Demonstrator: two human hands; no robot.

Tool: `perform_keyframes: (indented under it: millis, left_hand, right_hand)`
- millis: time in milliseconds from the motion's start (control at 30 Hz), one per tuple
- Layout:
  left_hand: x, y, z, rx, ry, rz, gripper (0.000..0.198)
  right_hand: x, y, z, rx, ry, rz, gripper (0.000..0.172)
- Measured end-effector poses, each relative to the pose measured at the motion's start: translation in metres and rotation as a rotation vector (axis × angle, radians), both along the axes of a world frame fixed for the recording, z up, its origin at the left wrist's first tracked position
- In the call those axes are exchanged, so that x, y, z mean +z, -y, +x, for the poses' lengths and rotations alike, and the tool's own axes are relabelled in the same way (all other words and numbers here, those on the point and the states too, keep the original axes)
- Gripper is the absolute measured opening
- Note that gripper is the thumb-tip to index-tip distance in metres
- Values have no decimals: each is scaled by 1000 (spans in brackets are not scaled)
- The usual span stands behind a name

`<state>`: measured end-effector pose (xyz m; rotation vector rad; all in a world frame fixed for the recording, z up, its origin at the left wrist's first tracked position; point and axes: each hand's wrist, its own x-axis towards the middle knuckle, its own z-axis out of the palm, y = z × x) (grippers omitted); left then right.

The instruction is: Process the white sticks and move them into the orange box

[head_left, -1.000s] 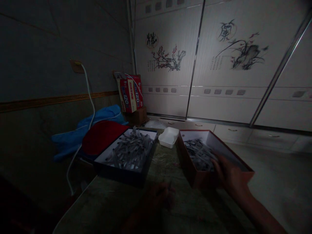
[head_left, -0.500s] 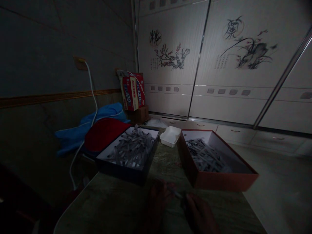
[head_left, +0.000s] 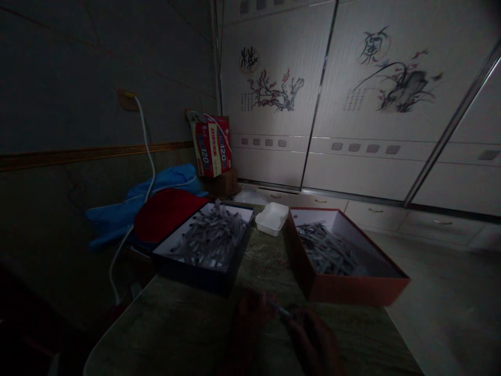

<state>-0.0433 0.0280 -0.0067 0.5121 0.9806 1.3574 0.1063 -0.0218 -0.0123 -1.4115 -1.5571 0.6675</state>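
Note:
Low over the near part of the table, my left hand [head_left: 250,310] is closed on one end of a thin, pen-like stick [head_left: 280,309]. My right hand [head_left: 313,331] is closed around its other end. The light is dim, so the fingers and the stick's details are hard to make out. Beyond my left hand stands a dark blue box [head_left: 191,279] with a heap of clear, dark-tipped pen-like tubes [head_left: 213,235] in it. An orange-red box [head_left: 360,290] beyond my right hand holds similar thin sticks [head_left: 329,248].
A white plastic tray [head_left: 272,219] sits between the boxes at the far edge of the table [head_left: 164,334]. Left of the table are a round red thing [head_left: 164,214], blue cloth [head_left: 156,188] and a white cable [head_left: 146,146]. Cartons [head_left: 213,149] stand by the sliding doors [head_left: 270,162].
My right hand has shifted slightly left and its fingers come nearer my left hand. The stick stays between them. The view has moved slightly.

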Motion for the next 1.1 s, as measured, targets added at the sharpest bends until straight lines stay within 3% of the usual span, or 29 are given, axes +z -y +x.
perform_keyframes:
  millis: [233, 433, 633, 767, 967, 1100]
  left_hand:
    - [0, 4, -4, -38, -27, 43, 42]
    - [0, 4, -5, -10, -198, 91, 39]
    - [10, 5, -4, 3, -270, 104, 42]
    - [5, 3, -4, 22, -314, 118, 39]
    - [-5, -3, -4, 23, -353, 125, 37]
    - [-5, -3, -5, 5, -367, 147, 34]
  right_hand:
    - [-9, 0, -2, -77, 6, 139, 43]
    - [-2, -1, -1, -6, -27, 41, 29]
    - [-5, 5, -4, -136, -16, 128, 38]
    - [-3, 2, -7, -105, -46, 57, 36]
    - [-8, -1, 1, -82, -12, 59, 45]
    - [-6, -1, 2, -10, -17, 29, 36]
